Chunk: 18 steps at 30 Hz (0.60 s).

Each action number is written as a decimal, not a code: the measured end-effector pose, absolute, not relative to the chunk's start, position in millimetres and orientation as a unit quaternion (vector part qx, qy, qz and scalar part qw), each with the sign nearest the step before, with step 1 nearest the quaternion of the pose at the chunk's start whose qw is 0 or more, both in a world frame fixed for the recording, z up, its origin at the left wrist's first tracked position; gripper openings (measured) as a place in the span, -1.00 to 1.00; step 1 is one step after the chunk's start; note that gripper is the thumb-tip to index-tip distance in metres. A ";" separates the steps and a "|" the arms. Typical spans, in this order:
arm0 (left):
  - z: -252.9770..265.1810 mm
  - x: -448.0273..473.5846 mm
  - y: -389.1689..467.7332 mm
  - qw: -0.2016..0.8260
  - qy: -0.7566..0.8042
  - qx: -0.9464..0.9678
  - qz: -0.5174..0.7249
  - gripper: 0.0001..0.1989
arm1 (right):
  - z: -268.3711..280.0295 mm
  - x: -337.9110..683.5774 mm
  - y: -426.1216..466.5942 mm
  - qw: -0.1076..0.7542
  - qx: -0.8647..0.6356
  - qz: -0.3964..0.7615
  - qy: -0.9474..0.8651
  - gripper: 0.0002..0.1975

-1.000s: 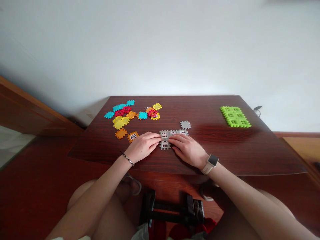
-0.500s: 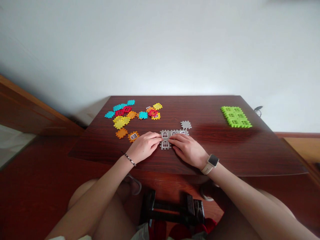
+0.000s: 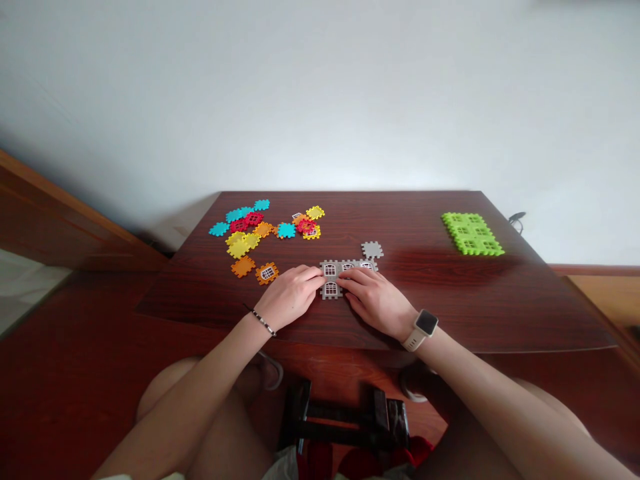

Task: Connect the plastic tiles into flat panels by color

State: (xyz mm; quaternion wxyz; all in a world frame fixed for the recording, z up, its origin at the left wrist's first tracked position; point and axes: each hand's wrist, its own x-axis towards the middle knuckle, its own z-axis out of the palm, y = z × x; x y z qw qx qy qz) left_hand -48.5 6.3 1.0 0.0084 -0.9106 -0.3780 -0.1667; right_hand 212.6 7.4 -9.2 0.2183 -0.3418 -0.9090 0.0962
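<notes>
Grey interlocking window tiles (image 3: 331,289) lie flat at the table's middle: a row along the top with one tile below its left end. My left hand (image 3: 293,292) is closed at their left edge, its fingertips on the seam between the upper and lower left tiles. From the other side, my right hand (image 3: 376,293) presses its fingertips onto the same tiles, hiding part of the row's right end. A loose plain grey tile (image 3: 372,250) sits just behind the row. Beside my left hand lies an orange window tile (image 3: 267,273).
Loose blue tiles (image 3: 219,229), red tiles (image 3: 254,219), yellow tiles (image 3: 239,249) and orange tiles (image 3: 243,267) are spread over the left of the dark wooden table (image 3: 400,223). A joined green panel (image 3: 471,233) lies at the right. The wall (image 3: 350,100) stands behind.
My left hand has shifted very slightly to the right along the tiles. The right hand and the tiles look the same.
</notes>
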 end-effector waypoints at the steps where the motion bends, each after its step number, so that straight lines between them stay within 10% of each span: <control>1: 2.1 -47.9 5.8 0.008 -0.380 -0.911 -0.162 -0.71 | -8.8 212.2 7.2 0.217 -0.341 0.095 -0.910 -0.64; 18: 6.6 -43.5 5.6 0.014 -0.397 -0.910 -0.118 -0.70 | -10.6 204.5 -0.9 0.209 -0.365 0.057 -0.905 -0.66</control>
